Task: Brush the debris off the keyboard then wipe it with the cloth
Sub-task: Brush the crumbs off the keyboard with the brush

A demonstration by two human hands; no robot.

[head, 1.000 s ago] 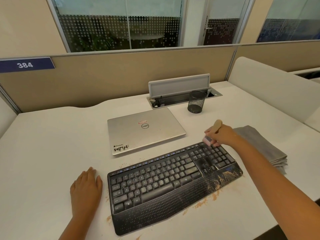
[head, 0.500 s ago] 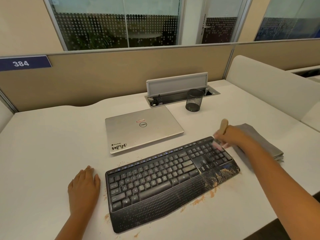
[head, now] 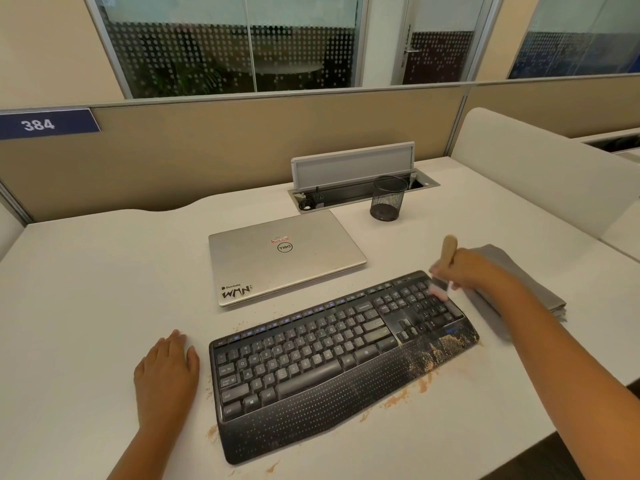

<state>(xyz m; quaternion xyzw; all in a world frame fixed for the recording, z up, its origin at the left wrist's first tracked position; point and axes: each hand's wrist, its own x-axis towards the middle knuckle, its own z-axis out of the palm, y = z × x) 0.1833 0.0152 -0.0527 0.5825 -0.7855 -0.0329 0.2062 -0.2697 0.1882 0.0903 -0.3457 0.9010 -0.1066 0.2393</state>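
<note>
The right hand (head: pixel 471 270) curled its fingers round the wooden brush (head: pixel 449 251), bristles down on the number pad at the right end of the black keyboard (head: pixel 332 355). The left hand (head: pixel 166 375) lay flat, fingers together, just left of it. Tan debris (head: pixel 446 344) dusted the palm rest's right corner. The folded grey cloth (head: pixel 526 285) lay beyond the forearm.

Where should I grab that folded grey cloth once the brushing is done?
Probably the cloth's far edge, pinched from above. It lies flat and folded on the desk right of the keyboard, its near part hidden under the right hand holding the brush. Taking all layers together should keep it folded.
</note>
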